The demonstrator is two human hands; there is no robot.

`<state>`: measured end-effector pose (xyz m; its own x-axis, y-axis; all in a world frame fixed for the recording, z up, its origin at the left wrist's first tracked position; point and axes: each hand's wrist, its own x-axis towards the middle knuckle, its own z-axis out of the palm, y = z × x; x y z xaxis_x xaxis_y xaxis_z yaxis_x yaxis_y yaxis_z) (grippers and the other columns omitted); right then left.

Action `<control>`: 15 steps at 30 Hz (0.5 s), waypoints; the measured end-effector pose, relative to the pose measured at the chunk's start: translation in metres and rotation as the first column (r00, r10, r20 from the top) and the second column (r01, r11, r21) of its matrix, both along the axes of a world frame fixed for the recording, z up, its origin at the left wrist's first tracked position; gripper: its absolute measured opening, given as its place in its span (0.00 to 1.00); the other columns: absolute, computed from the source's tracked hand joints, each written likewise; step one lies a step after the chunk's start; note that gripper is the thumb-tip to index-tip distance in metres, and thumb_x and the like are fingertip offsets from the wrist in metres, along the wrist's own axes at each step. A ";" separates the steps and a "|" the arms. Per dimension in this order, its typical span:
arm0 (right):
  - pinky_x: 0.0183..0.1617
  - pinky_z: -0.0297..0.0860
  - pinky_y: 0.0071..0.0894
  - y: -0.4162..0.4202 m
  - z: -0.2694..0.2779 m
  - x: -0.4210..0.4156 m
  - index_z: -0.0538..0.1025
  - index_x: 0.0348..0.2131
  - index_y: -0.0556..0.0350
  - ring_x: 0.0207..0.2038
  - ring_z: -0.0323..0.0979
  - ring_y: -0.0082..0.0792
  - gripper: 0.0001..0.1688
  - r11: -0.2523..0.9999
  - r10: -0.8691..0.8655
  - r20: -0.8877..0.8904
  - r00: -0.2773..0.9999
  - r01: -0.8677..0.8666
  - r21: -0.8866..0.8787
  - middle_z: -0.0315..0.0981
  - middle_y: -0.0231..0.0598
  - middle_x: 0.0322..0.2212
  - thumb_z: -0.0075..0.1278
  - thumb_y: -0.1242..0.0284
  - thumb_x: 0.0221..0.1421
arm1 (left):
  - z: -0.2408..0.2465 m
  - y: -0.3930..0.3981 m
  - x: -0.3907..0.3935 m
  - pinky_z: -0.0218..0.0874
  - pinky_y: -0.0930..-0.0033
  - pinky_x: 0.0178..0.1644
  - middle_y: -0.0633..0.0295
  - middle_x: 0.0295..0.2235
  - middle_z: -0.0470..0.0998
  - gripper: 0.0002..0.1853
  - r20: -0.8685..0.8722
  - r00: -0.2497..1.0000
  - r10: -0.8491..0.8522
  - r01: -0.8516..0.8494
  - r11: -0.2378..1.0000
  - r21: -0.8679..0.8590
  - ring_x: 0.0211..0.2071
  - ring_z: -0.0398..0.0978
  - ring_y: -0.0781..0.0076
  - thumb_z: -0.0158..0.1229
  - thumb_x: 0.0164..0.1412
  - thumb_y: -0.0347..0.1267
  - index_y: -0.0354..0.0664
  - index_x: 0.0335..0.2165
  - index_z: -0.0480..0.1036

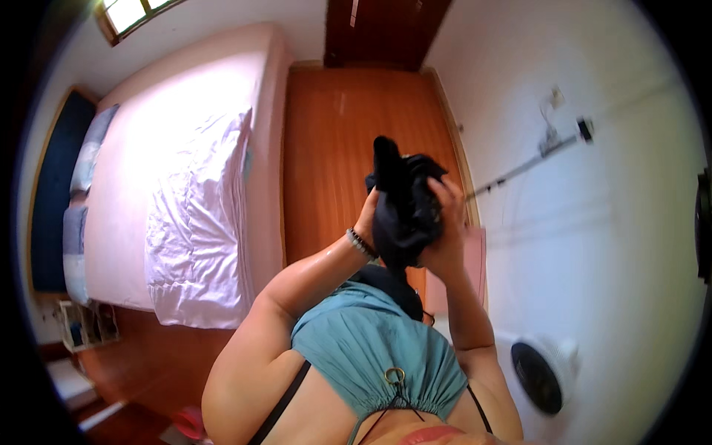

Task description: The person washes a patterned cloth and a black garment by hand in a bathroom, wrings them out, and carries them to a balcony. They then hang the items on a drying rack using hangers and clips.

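Observation:
A bundle of black cloth (409, 211), perhaps a garment, is held up in front of my chest. My left hand (367, 214), with a beaded bracelet (360, 245) at its wrist, grips the bundle from the left; most of its fingers are hidden behind the cloth. On the other side, my right hand (449, 222) holds the bundle with its fingers bent over the edge. A thick folded part of the cloth sticks up at the top. The exact kind of garment cannot be made out.
To the left stands a bed (267, 167) with a crumpled pale pink quilt (200, 233) and pillows (94, 150). A tripod or stand pole (523, 164) leans near the right wall. A fan (539, 375) is at lower right. Ahead, the wooden floor (328, 139) leads to a dark door (384, 33).

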<state>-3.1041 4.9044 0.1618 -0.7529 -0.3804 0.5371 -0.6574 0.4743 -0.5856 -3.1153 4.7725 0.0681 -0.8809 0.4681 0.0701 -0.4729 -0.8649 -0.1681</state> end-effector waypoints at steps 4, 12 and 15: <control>0.54 0.58 0.50 -0.025 0.021 -0.135 0.63 0.54 0.43 0.54 0.55 0.58 0.50 0.927 0.348 0.213 0.913 -0.370 0.070 0.53 0.51 0.53 0.64 0.65 0.27 | 0.009 -0.044 -0.085 0.59 0.53 0.56 0.51 0.51 0.67 0.35 -0.023 0.953 0.302 -0.298 0.919 -0.257 0.50 0.67 0.54 0.40 0.58 0.56 0.41 0.53 0.62; 0.43 0.66 0.28 -0.143 0.008 -0.422 0.68 0.50 0.53 0.40 0.69 0.30 0.31 0.764 0.621 0.441 0.648 -0.626 -0.156 0.69 0.41 0.40 0.53 0.56 0.52 | 0.011 -0.136 -0.271 0.62 0.57 0.52 0.57 0.48 0.70 0.27 -0.047 0.776 0.630 -0.602 0.716 -0.354 0.48 0.69 0.61 0.42 0.61 0.52 0.46 0.50 0.66; 0.39 0.68 0.24 -0.205 -0.004 -0.528 0.70 0.47 0.56 0.32 0.71 0.23 0.26 0.816 0.539 0.478 0.693 -0.571 -0.092 0.74 0.36 0.32 0.53 0.59 0.54 | -0.015 -0.189 -0.355 0.61 0.56 0.54 0.57 0.47 0.71 0.27 -0.245 0.721 0.649 -0.689 0.631 -0.357 0.48 0.69 0.61 0.43 0.61 0.52 0.47 0.50 0.66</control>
<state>-3.6317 4.6992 0.1579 -0.5409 -0.8287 0.1441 -0.4691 0.1550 -0.8694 -3.4701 4.5838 0.0531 -0.9628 -0.2462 0.1117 0.2679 -0.9240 0.2727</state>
